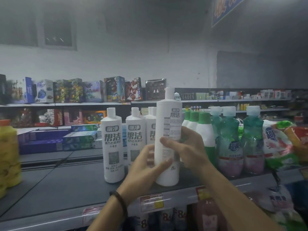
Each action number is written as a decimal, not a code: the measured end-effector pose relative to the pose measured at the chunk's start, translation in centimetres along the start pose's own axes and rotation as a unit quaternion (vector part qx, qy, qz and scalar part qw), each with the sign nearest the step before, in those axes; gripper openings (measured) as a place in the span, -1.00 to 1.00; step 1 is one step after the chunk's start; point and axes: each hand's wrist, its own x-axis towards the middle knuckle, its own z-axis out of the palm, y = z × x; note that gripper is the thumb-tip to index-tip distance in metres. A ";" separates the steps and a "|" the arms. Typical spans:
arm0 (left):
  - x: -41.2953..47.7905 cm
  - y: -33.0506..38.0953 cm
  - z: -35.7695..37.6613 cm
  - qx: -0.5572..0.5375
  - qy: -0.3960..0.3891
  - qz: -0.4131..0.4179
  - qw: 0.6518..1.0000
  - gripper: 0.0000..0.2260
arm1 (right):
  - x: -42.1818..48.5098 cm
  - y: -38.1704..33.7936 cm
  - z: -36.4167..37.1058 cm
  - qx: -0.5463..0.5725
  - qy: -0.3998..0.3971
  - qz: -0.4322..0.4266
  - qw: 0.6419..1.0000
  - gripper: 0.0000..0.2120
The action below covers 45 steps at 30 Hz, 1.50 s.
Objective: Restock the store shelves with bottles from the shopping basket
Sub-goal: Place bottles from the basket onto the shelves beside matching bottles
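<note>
Both hands hold a tall white bottle (pixel 168 130) upright, its base at the front of the grey top shelf (pixel 66 184). My left hand (pixel 145 169) wraps its lower body from the left, and my right hand (pixel 185 147) grips the middle from the right. The bottle's back label faces me. Three matching white bottles (pixel 113 144) stand in a row just behind and to the left, front labels showing. The shopping basket is out of view.
Green-capped white bottles (pixel 203 127) and teal detergent bottles (pixel 230 142) stand close on the right, with bagged goods (pixel 280 144) beyond. A yellow bottle (pixel 8 155) stands at the far left. Price tags (pixel 151 201) line the shelf edge. Boxed toys fill the far shelves.
</note>
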 end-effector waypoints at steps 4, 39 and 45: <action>-0.6 0.1 0.3 -0.067 -0.030 0.017 0.997 -0.54 | 0.1 -0.2 0.1 0.099 -0.074 0.027 0.992 -0.57; -0.8 -0.1 -4.0 -0.062 0.096 0.006 0.993 -0.26 | 2.1 -0.7 2.3 0.029 -0.155 0.063 0.986 -0.44; -0.9 -1.7 -4.4 0.113 0.210 0.042 0.970 -0.38 | 1.8 0.7 5.7 -0.144 -0.049 -0.001 0.988 -0.29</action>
